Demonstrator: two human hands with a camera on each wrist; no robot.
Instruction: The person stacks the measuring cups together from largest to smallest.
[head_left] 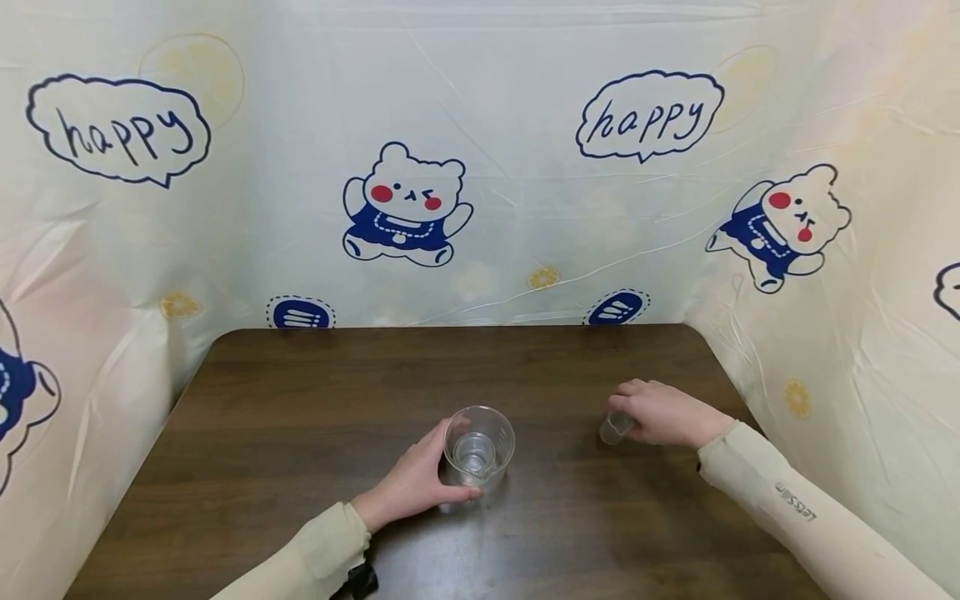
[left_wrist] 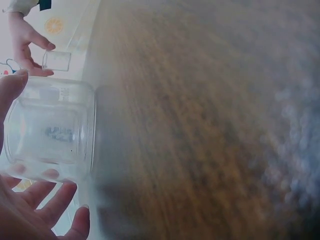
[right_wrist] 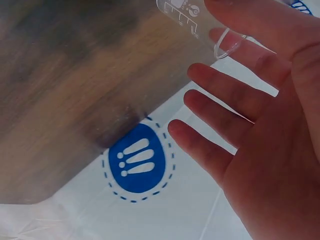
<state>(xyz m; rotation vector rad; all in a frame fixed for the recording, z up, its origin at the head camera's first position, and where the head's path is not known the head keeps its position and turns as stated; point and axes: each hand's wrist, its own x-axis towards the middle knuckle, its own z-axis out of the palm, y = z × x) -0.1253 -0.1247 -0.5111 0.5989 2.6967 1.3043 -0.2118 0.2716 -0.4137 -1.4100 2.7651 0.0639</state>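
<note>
A large clear glass beaker (head_left: 506, 457) is on the wooden table, with a smaller glass beaker (head_left: 474, 452) nested inside it. My left hand (head_left: 412, 485) grips the large beaker from its left, thumb at the near side and fingers round the far side. In the left wrist view the inner beaker (left_wrist: 52, 130) shows through the outer wall. Off to the right, my right hand (head_left: 663, 412) pinches a tiny beaker (head_left: 615, 428) near its rim between thumb and index finger. White measuring marks show on that tiny beaker in the right wrist view; the other fingers (right_wrist: 212, 107) are spread.
The dark wooden table (head_left: 315, 400) has rounded far corners. A pale printed curtain (head_left: 517, 225) with bears and lettering closes off the back and both sides. Wood surface lies between the two hands.
</note>
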